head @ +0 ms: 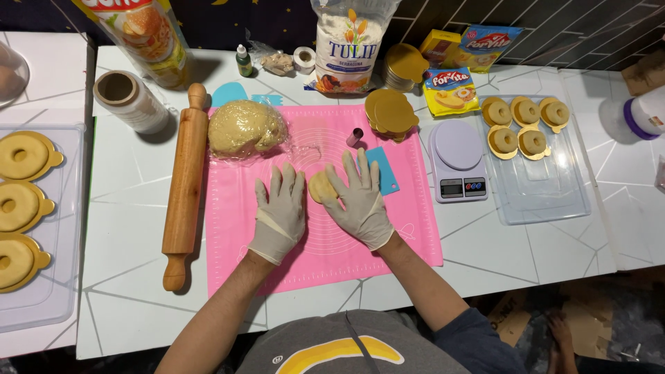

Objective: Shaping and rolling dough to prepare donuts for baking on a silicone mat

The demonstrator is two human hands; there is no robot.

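Note:
My right hand (pixel 361 201), in a pale glove, lies flat with its fingers spread over a small round piece of dough (pixel 319 187) on the pink silicone mat (pixel 325 242). My left hand (pixel 282 211), also gloved, rests flat on the mat just left of that piece, fingers apart, holding nothing. A large lump of dough in clear wrap (pixel 246 129) sits at the mat's top left. A blue scraper (pixel 383 170) lies beside my right fingers, and a small metal cutter (pixel 355 137) stands above them.
A wooden rolling pin (pixel 183 187) lies left of the mat. A stack of gold discs (pixel 391 114), a flour bag (pixel 348 48) and a kitchen scale (pixel 458 161) stand behind and right. Clear trays hold ring-shaped dough pieces on gold bases at right (pixel 540 201) and far left (pixel 41 305).

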